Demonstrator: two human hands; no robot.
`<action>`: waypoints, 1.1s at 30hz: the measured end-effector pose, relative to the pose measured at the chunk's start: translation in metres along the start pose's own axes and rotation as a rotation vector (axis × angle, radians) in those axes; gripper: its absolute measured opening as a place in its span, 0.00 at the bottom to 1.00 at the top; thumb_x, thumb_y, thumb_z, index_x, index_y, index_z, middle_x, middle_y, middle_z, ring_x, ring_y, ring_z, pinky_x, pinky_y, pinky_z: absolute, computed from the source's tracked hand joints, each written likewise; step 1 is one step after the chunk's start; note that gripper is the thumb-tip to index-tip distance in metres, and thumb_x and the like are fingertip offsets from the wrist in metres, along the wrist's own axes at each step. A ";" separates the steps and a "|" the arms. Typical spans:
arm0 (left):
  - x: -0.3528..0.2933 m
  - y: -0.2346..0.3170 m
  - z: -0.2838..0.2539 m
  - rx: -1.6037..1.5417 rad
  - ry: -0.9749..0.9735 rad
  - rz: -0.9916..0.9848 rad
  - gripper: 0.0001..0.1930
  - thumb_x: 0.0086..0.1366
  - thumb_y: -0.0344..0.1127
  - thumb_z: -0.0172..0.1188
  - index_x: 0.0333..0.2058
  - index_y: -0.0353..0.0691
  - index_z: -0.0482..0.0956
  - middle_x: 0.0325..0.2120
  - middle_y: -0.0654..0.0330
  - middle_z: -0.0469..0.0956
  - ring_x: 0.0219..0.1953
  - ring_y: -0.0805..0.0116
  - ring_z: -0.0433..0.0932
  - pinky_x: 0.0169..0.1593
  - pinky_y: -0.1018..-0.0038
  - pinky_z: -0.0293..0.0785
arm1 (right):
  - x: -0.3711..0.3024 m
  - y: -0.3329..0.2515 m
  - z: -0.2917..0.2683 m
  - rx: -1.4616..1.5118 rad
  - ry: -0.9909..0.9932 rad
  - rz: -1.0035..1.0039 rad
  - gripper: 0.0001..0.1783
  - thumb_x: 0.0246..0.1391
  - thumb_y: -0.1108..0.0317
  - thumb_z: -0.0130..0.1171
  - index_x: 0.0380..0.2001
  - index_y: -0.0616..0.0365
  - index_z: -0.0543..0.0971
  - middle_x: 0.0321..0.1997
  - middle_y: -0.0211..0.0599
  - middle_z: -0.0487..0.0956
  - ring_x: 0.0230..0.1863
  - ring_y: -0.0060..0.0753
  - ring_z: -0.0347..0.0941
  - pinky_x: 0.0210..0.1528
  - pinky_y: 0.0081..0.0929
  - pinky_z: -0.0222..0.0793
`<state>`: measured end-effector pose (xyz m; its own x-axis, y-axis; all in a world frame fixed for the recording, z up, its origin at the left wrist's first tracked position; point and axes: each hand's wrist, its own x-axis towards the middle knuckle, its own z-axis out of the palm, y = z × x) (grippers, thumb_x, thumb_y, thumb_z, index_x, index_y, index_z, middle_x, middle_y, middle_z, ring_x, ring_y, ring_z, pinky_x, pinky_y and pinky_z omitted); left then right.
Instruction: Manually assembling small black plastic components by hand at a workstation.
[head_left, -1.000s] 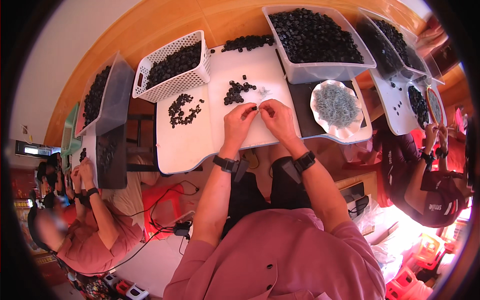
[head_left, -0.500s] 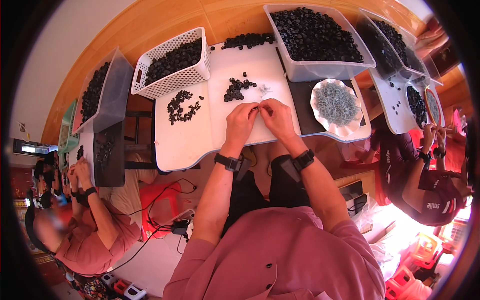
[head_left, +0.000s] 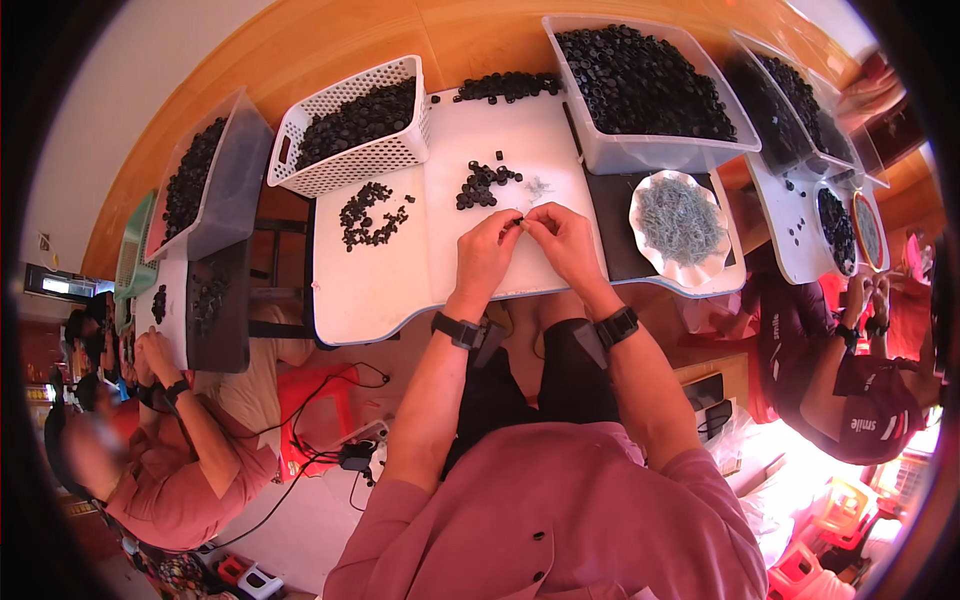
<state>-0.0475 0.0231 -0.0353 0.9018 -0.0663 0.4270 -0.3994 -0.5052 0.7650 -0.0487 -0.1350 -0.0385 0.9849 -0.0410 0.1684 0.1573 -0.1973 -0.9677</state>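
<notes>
Taken from where the two hands meet, a co-worker (head_left: 195,478) in a reddish top sits at eight o'clock, and a clear plastic bin (head_left: 222,222) of black parts stands between nine and ten. At ten, a white perforated basket (head_left: 375,172) full of black parts rests at the edge of the white table (head_left: 355,295); at nine lies a loose scatter of small black bits (head_left: 368,236). A small heap of black pieces (head_left: 478,190) sits close by, between ten and eleven. The left hand (head_left: 483,248) has thumb and fingertips pinching a small black piece (head_left: 518,222), which is held just above the table at the meeting point. A dark row of parts (head_left: 508,87) lies at twelve, a few silvery pins (head_left: 538,188) at one. The right hand (head_left: 562,240) has its fingertips pressed together at the piece; whether they pinch something thin, I cannot tell. A big clear bin (head_left: 660,157) of black parts stands between one and two, and at three, on a black mat (head_left: 612,215), a white scalloped dish (head_left: 690,276) holds a mound of grey pins (head_left: 680,222). Another co-worker (head_left: 850,405) in dark red is at four.
</notes>
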 end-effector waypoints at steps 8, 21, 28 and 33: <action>0.001 0.005 0.001 -0.232 -0.020 -0.141 0.09 0.62 0.27 0.70 0.41 0.38 0.84 0.36 0.56 0.87 0.34 0.62 0.87 0.38 0.70 0.81 | 0.002 0.002 -0.006 0.197 0.033 0.039 0.06 0.61 0.72 0.66 0.39 0.64 0.84 0.32 0.30 0.84 0.32 0.16 0.76 0.36 0.19 0.72; 0.007 0.000 -0.008 -0.247 -0.107 -0.051 0.11 0.60 0.24 0.71 0.42 0.39 0.86 0.43 0.62 0.82 0.40 0.72 0.81 0.41 0.76 0.76 | 0.009 0.010 -0.014 0.499 -0.178 0.092 0.08 0.61 0.81 0.61 0.43 0.68 0.82 0.37 0.34 0.84 0.37 0.21 0.79 0.42 0.19 0.76; 0.018 0.007 -0.009 -0.157 -0.121 0.053 0.13 0.61 0.24 0.67 0.45 0.40 0.85 0.43 0.60 0.83 0.43 0.68 0.81 0.43 0.72 0.76 | 0.004 0.005 -0.020 0.500 -0.096 0.143 0.09 0.59 0.79 0.63 0.43 0.67 0.83 0.37 0.32 0.85 0.37 0.20 0.80 0.43 0.18 0.76; 0.088 -0.008 -0.021 -0.024 -0.035 0.010 0.14 0.61 0.23 0.62 0.47 0.38 0.83 0.45 0.53 0.83 0.45 0.58 0.82 0.46 0.64 0.78 | 0.005 0.000 -0.017 0.490 -0.039 0.150 0.10 0.60 0.78 0.62 0.45 0.67 0.83 0.37 0.33 0.85 0.39 0.21 0.82 0.43 0.19 0.76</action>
<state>0.0311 0.0398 0.0064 0.9030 -0.1016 0.4175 -0.4116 -0.4837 0.7724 -0.0448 -0.1520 -0.0346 0.9997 0.0052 0.0232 0.0207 0.2909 -0.9565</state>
